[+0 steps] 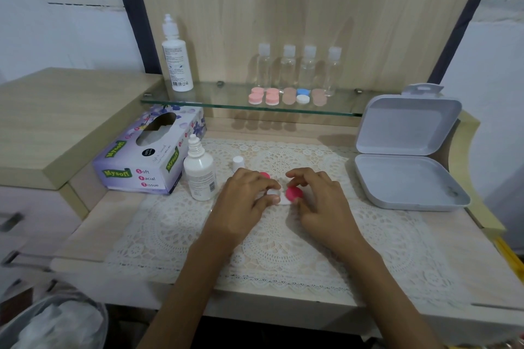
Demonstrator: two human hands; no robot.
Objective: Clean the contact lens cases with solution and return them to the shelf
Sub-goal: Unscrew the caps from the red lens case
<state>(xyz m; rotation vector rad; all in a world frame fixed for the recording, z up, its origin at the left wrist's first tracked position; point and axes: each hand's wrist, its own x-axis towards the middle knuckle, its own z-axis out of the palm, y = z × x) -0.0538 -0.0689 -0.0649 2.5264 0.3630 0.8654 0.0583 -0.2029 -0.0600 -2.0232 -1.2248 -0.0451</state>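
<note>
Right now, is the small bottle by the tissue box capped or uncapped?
Uncapped: the small solution bottle shows a bare threaded neck; a white cap stands beside it on the lace mat.

desk (96, 227) – lace mat (283, 258), tissue box (141, 161); shelf (221, 93) – lens cases (289, 96)

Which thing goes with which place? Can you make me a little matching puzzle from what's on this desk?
Things:
1 tall white bottle
2 tissue box
3 grey box
4 small white cap

Places:
a far right, lid open
b on the glass shelf
c on the lace mat, beyond the left hand
d left of the small bottle

Pairs: 1-b, 2-d, 3-a, 4-c
</note>
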